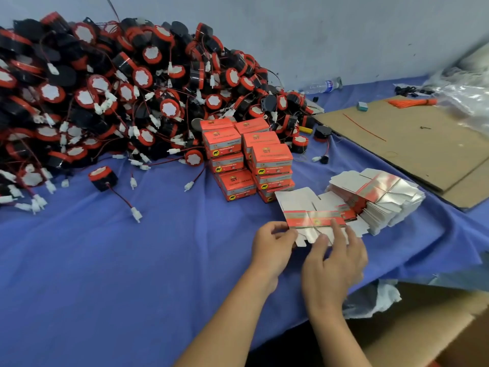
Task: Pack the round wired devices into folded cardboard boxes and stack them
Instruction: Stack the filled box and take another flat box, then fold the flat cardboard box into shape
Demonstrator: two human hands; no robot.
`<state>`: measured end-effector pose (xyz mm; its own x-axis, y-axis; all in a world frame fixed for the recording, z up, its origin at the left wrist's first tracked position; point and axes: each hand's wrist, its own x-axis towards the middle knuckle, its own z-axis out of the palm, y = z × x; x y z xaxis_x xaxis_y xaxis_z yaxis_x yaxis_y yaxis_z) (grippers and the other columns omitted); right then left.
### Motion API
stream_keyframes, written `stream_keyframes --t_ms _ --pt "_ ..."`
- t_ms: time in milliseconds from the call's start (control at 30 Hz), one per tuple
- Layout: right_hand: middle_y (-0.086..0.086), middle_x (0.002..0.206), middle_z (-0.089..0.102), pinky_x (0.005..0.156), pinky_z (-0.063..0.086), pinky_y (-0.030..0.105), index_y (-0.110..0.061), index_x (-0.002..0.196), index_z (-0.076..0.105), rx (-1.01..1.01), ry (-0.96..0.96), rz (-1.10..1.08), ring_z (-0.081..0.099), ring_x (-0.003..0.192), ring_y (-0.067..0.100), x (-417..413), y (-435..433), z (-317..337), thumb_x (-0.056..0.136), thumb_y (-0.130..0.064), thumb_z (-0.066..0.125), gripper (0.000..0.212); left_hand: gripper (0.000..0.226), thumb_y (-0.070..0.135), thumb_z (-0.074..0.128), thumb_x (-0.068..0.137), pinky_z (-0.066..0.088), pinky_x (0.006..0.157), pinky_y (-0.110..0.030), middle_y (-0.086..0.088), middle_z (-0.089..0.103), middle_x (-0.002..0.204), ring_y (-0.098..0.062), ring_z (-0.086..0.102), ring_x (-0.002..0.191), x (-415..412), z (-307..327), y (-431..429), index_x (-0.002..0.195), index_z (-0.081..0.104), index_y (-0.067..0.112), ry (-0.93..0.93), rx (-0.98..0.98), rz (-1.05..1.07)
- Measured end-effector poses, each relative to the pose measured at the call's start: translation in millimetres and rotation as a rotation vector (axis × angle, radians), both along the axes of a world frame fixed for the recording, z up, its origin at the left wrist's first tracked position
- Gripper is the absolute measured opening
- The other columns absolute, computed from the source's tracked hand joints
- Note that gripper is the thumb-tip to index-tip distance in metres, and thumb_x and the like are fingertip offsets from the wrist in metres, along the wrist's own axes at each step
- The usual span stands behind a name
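A flat, unfolded box blank (pixel 304 210), white with a red band, is held low over the blue cloth. My left hand (pixel 272 247) pinches its left edge. My right hand (pixel 334 263) grips its lower edge with fingers on the red band. To its right lies a stack of flat box blanks (pixel 378 197). Behind it stand several folded red boxes (pixel 248 160) in stacks. A huge pile of round black-and-red wired devices (pixel 105 96) fills the back left. One loose device (pixel 102 178) lies apart with its red wire and white plug.
Blue cloth (pixel 132 260) covers the table. Brown cardboard sheets (pixel 412 144) lie at the right with an orange bundle and a small teal block. A plastic bottle (pixel 321 86) lies by the wall. An open carton (pixel 423 327) sits below the table's right edge.
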<state>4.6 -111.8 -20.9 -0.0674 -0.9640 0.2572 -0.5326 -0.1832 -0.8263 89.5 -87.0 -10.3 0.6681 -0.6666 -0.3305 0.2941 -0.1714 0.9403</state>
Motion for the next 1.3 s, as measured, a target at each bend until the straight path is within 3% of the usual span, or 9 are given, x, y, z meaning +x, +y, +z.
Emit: stream_keyframes --t_ms 167,267,433,667,800,967,1100,1167,1300 --pt "-0.005 0.137 0.061 0.114 0.037 0.057 -0.026 0.146 0.052 0.048 -0.173 0.010 0.050 0.135 0.026 -8.6 1.4 13.8 0.094 -0.044 0.045 0.055 0.014 0.010 0.062 0.099 0.056 0.071 -0.018 0.001 0.078 0.093 -0.005 0.070 0.078 4.6 16.5 43.7 0.107 0.072 0.014 0.061 -0.175 -0.028" --pt "-0.017 0.120 0.058 0.104 0.046 0.046 -0.031 0.147 0.048 0.078 -0.204 0.179 0.057 0.123 0.022 -6.7 10.9 26.2 0.093 -0.045 0.065 0.058 0.017 0.009 0.059 0.101 0.060 0.082 -0.027 -0.009 0.076 0.103 -0.011 0.070 0.088 13.7 23.7 83.2 0.109 0.072 0.017 0.005 -0.232 -0.010" --pt "-0.004 0.133 0.052 0.106 0.039 0.032 -0.027 0.146 0.053 0.067 -0.030 0.625 0.048 0.127 0.017 14.6 45.0 43.3 0.073 -0.037 0.090 0.083 0.024 0.011 0.058 0.104 0.060 0.086 -0.028 0.003 0.077 0.111 -0.016 0.070 0.108 36.7 34.8 159.8 0.115 0.074 0.024 -0.186 -0.251 0.073" --pt "-0.017 0.117 0.041 0.081 0.029 -0.006 -0.040 0.150 0.044 0.071 0.177 1.021 0.041 0.114 0.002 63.6 117.5 49.7 0.076 -0.045 0.083 0.084 0.031 0.012 0.056 0.104 0.058 0.084 -0.020 0.010 0.077 0.113 -0.011 0.072 0.108 54.1 25.9 269.5 0.121 0.073 0.031 -0.358 -0.140 0.307" --pt "-0.020 0.118 0.036 0.073 0.041 0.001 -0.048 0.148 0.042 0.140 0.186 1.134 0.049 0.110 -0.002 80.5 157.7 48.9 0.080 -0.054 0.073 0.075 0.034 0.017 0.061 0.102 0.057 0.087 -0.023 0.018 0.077 0.103 -0.001 0.070 0.098 59.4 15.9 315.0 0.118 0.068 0.047 -0.589 0.113 0.400" --pt "-0.024 0.113 0.035 0.067 0.042 0.002 -0.050 0.133 0.055 0.173 0.256 1.192 0.052 0.097 -0.009 90.2 185.5 53.4 0.082 -0.053 0.070 0.053 0.033 0.031 0.057 0.102 0.047 0.076 -0.006 0.019 0.063 0.095 0.003 0.060 0.096 56.7 18.7 343.0 0.130 0.063 0.045 -0.847 0.359 0.423" --pt "-0.004 0.100 0.068 0.062 0.057 0.020 -0.049 0.104 0.065 0.457 -0.026 1.229 0.070 0.090 0.011 91.8 202.4 63.9 0.086 -0.042 0.071 0.021 0.036 0.031 0.052 0.104 0.051 0.087 -0.017 0.022 0.059 0.112 -0.001 0.059 0.104 53.2 28.6 349.0 0.139 0.061 0.034 -0.900 0.374 0.351" --pt "0.002 0.101 0.074 0.070 0.063 0.033 -0.044 0.103 0.069 0.687 -0.243 1.255 0.076 0.087 0.020 90.7 213.5 70.3 0.091 -0.032 0.072 0.017 0.038 0.031 0.052 0.105 0.052 0.094 -0.020 0.023 0.060 0.123 0.001 0.059 0.114 48.7 31.7 346.5 0.142 0.057 0.038 -0.846 0.263 0.266" --pt "0.008 0.107 0.077 0.079 0.063 0.035 -0.033 0.116 0.065 0.850 -0.446 1.216 0.076 0.100 0.024 85.5 227.4 75.4 0.097 -0.025 0.065 0.021 0.036 0.052 0.053 0.099 0.050 0.102 -0.020 0.033 0.063 0.129 0.012 0.056 0.122 42.9 36.7 344.4 0.135 0.058 0.050 -0.484 -0.034 0.360"
